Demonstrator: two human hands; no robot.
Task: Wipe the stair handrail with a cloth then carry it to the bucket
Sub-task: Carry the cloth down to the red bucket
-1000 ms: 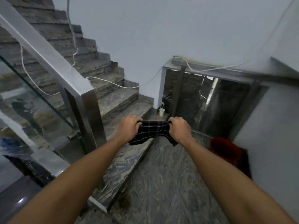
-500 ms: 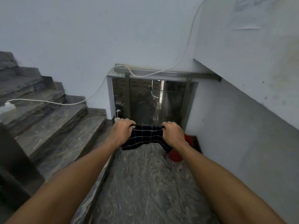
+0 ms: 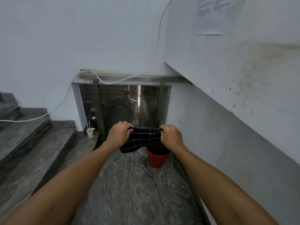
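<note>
Left hand (image 3: 119,134) and right hand (image 3: 171,137) each grip an upper corner of a dark checked cloth (image 3: 141,141), stretched between them. Red bucket (image 3: 156,157) stands on the marbled floor (image 3: 133,189) beneath, near the wall. White cup (image 3: 89,132) sits beside the steps (image 3: 32,143).

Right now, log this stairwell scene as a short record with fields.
left hand: left hand grips one end of the dark checked cloth
right hand: right hand grips the other end
cloth: stretched between both hands, lower edge hanging
bucket: red plastic bucket on the marble floor by the right wall, partly hidden behind the cloth
other: white paper cup on the lowest step; white cable on the wall
</note>
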